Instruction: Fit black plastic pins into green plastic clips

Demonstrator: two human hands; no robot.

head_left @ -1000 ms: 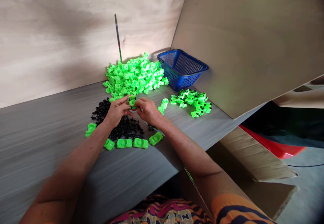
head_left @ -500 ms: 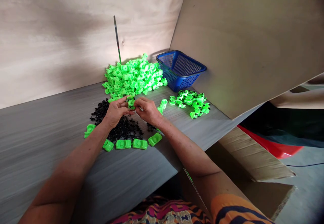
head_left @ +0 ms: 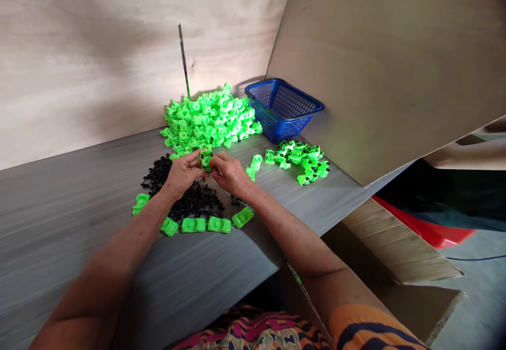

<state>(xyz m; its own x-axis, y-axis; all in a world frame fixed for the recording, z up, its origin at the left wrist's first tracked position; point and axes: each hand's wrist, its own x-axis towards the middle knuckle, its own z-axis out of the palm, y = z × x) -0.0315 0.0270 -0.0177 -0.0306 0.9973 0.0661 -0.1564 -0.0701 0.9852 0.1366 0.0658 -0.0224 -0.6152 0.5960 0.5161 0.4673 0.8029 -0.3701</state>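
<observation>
Above the black wheel pile (head_left: 185, 194) on the tabletop (head_left: 59, 207), left hand (head_left: 182, 173) and right hand (head_left: 230, 173) pinch one green toy car (head_left: 205, 158) between fingertips; it looks light, rigid, smooth plastic; best gripped by its sides.

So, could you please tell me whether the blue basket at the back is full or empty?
Empty, as far as shows: the blue basket stands upright, and only bare mesh is visible inside; its near corner is hidden by the rim.

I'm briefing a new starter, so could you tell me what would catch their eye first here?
The big heap of bright green toy car bodies at the back of the table, beside a blue basket. In front of it, the left hand and right hand pinch one green car above a pile of black wheel parts.
</observation>
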